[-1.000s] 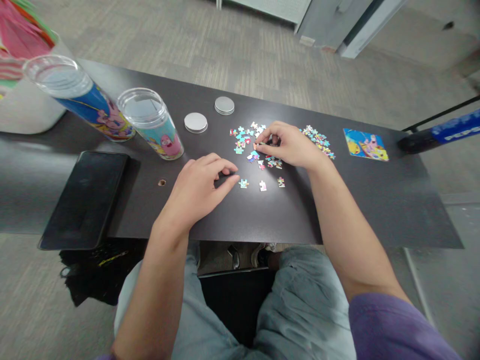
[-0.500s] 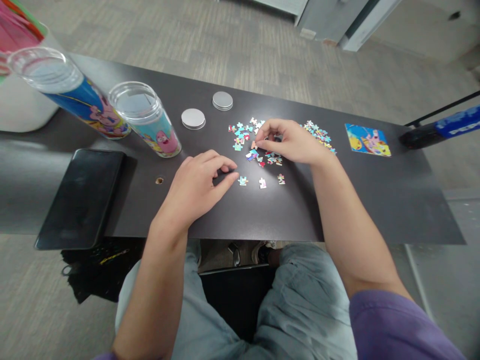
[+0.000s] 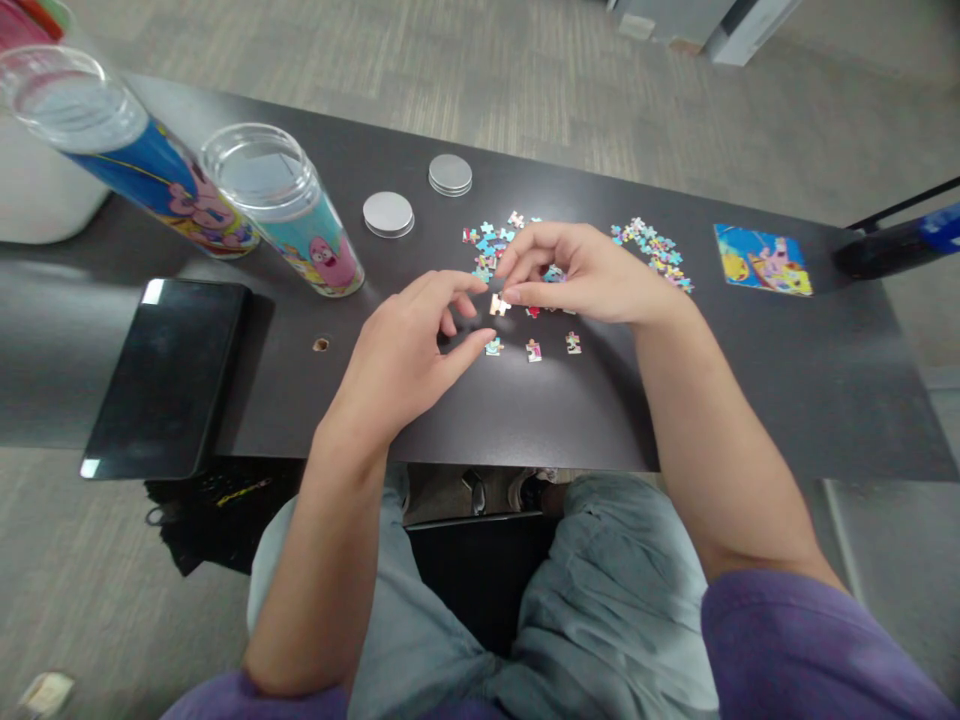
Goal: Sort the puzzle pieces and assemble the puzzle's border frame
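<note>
The right hand [image 3: 592,278] pinches a pale, flat, knobbed jigsaw piece [image 3: 497,304], already singled out, near the spread-fingered left hand [image 3: 405,345].

The long dark-grey tabletop [image 3: 450,420] looks smooth, semi-matt w/ a soft sheen. The flat black rectangular device [image 3: 166,380] is glossy, prob. glass or plastic. The round silver-grey lids [image 3: 388,213] look like satin metal; the tall cylindrical containers [image 3: 281,205] have clear, shiny plastic tops. Purple sleeve [image 3: 795,640]: matt cloth.
</note>
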Demonstrator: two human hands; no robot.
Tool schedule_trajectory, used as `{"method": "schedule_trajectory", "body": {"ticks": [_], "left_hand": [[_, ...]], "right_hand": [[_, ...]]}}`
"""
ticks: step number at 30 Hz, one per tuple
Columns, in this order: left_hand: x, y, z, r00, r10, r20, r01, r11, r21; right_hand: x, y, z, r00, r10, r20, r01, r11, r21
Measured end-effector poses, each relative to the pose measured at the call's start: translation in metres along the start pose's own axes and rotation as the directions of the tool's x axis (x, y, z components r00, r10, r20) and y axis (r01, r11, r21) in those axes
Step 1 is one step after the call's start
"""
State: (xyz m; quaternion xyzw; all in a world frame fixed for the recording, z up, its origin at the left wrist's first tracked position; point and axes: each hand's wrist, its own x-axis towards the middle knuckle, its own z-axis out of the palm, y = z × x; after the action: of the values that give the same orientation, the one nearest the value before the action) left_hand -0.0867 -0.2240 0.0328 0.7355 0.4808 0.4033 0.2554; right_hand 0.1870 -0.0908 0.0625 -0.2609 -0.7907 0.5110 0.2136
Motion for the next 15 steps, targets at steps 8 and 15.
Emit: {"method": "schedule_trajectory", "body": {"ticks": [8,15], "left_hand": [[0.0029,0.0051,-0.0006,0.999,0.032,-0.040,-0.032,0.999,-0.012],[0.0028,0.0080,-0.0026,0.999,-0.001,-0.054,0.001,1.000,-0.009]], "right_hand": [[0.0020,0.0023,0.0102,0.995,-0.050,0.091,0.041,0.994,0.097],[0.0004,-0.0053,0.0115,0.996,-0.005,0.094,-0.009,0.990,0.142]]}}
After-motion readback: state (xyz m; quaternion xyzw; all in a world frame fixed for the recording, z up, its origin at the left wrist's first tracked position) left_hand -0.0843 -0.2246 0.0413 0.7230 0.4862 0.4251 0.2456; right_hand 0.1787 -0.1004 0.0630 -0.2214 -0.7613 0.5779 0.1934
